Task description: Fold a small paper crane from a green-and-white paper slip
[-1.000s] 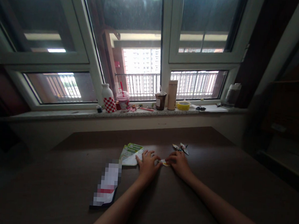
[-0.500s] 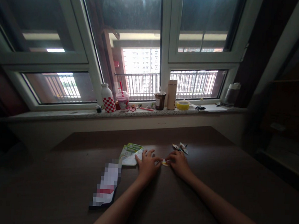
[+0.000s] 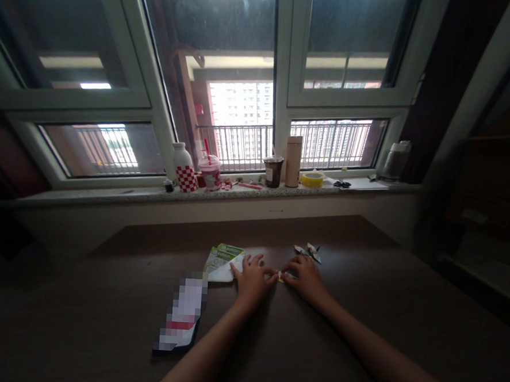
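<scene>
Between my hands, low over the brown table (image 3: 114, 297), is a small piece of white and yellow paper (image 3: 281, 277). My left hand (image 3: 253, 280) pinches its left side with thumb and forefinger, the other fingers spread. My right hand (image 3: 305, 277) grips its right side, fingers bent. Much of the paper is hidden by my fingertips. Just beyond my right hand lie small folded paper pieces (image 3: 314, 253). Left of my left hand are green printed cards (image 3: 220, 257) with a white folded sheet (image 3: 224, 272) over them.
A phone-like object with a blurred-out face (image 3: 182, 319) lies beside my left forearm. Along the windowsill (image 3: 237, 194) stand a checkered bottle (image 3: 184, 169), a pink drink cup (image 3: 210, 172), a dark cup (image 3: 273, 172), a tan flask (image 3: 293, 161), yellow tape (image 3: 312, 179) and scissors (image 3: 342, 184).
My hands have come slightly closer together around the small paper, and less of it shows between my fingers. The other things stay where they were.
</scene>
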A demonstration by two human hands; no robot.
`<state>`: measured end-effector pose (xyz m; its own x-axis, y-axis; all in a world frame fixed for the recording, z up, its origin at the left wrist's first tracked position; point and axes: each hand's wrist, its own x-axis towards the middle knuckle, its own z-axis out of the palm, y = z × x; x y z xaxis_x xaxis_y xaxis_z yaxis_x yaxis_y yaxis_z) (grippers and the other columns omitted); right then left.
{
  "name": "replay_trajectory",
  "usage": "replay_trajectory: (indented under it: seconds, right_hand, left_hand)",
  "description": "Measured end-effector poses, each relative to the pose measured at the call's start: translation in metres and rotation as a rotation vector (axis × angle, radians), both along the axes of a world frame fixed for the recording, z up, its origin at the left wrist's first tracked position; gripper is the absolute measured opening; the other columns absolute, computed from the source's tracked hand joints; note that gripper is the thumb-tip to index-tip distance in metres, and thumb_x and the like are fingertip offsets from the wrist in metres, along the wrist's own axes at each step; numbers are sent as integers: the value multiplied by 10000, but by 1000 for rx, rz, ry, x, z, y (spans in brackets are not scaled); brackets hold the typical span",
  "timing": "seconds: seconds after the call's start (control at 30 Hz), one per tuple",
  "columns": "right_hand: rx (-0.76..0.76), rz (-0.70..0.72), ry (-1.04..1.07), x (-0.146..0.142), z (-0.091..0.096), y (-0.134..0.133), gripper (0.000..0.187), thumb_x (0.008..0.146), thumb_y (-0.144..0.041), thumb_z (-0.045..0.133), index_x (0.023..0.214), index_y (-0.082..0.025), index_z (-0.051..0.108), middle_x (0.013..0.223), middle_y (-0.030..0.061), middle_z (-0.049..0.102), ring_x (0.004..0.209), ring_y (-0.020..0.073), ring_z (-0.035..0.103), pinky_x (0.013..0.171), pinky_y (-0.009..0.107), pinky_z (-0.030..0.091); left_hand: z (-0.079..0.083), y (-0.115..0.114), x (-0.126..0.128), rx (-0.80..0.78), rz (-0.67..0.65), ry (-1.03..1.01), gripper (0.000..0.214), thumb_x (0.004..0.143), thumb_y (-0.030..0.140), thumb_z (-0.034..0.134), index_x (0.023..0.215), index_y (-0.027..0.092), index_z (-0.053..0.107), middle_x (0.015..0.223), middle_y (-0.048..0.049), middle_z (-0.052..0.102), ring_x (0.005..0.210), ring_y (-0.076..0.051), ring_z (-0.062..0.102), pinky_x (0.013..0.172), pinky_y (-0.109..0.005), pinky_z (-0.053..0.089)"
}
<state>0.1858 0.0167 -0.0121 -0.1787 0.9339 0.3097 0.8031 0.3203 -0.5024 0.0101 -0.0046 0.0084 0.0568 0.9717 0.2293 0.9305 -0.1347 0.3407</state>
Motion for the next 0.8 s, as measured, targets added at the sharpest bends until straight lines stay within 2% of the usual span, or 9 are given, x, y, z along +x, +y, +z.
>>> replay_trajectory:
  seconds: [0.57,0.7,0.8]
  right_hand:
    - [-36,58,41,8,-4,2,246,772,-464,715,951,-300,752,1148,49,629,1167,254,522,1030,430,369]
    - [-39,62,102,10,-7,4,244,761,-453,737,949,-299,762,1132,49,644,1161,252,525,1035,419,370]
    - [-20,76,191,14,-12,8,218,812,-424,692,931,-261,776,1069,65,676,1113,243,550,1019,396,391]
  left_hand:
    - [-2,0,-1,-1,6,7,226,853,538,603,917,404,773,1452,14,533,1409,-359,313,1096,-775,42]
    - [-2,1,-1,0,-5,-2,206,844,533,617,917,416,770,1446,16,537,1406,-361,324,1081,-790,50]
    - [-1,1,-1,-13,-11,-3,197,839,530,627,920,419,769,1445,16,538,1406,-358,325,1082,-788,49]
